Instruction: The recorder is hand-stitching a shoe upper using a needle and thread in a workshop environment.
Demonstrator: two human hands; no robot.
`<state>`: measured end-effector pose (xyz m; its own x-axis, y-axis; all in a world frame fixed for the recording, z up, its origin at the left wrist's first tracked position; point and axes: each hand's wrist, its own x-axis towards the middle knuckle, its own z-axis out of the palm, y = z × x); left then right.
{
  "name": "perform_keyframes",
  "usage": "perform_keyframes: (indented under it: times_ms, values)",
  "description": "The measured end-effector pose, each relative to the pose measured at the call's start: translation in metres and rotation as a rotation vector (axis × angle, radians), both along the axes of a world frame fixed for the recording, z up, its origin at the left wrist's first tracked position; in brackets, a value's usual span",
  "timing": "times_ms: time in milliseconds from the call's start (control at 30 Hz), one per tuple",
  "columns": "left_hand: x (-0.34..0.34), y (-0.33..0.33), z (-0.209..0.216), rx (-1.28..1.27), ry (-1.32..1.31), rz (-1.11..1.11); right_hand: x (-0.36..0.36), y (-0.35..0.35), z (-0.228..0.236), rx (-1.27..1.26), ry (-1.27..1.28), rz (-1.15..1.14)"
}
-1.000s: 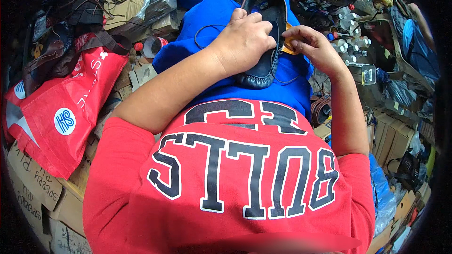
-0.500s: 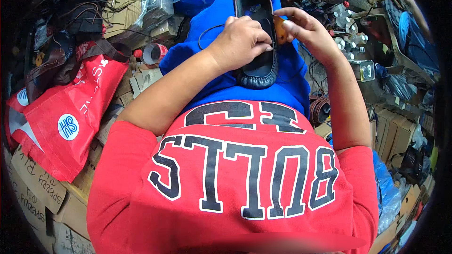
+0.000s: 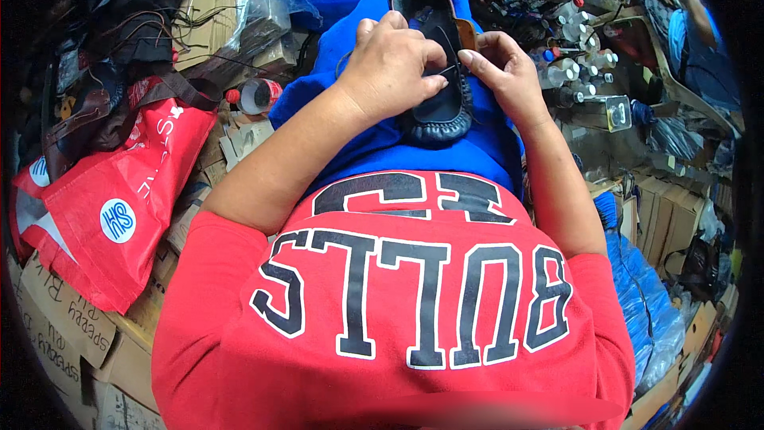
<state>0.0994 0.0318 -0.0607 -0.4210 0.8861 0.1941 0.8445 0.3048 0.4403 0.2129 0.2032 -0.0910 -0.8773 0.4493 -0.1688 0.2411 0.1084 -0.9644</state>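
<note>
A dark shoe (image 3: 436, 72) lies on the person's lap, on blue cloth (image 3: 374, 151), toe toward the body. Far to the left of the shoe sits a red bag (image 3: 119, 199) on cardboard boxes (image 3: 72, 326), and nearer it a small bottle (image 3: 256, 95). The left hand (image 3: 391, 64) rests curled over the shoe's left side, fingers pinching at its upper. The right hand (image 3: 505, 72) presses against the shoe's right edge, fingertips pinched together there. Beyond it, right of the shoe, stand white bottles (image 3: 577, 68).
</note>
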Motion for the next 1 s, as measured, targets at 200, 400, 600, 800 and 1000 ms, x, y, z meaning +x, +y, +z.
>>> perform_keyframes:
  times_ms: [200,400,600,800,1000]
  values:
    - [0.008,-0.001,-0.016,0.037,0.073,0.008,0.009,0.016,-0.009,-0.209,0.009,0.109]
    - [0.011,0.001,-0.033,0.105,0.001,0.026,0.018,0.021,-0.014,-0.222,-0.030,0.076]
    - [0.008,0.001,-0.035,0.104,-0.204,0.073,0.015,0.023,-0.012,-0.355,0.005,0.125]
    - [0.017,0.000,-0.011,0.072,-0.210,0.090,0.016,0.021,-0.015,-0.374,0.067,0.153]
    - [0.020,0.004,-0.016,0.176,-0.354,0.106,0.017,0.020,-0.017,-0.343,0.059,0.145]
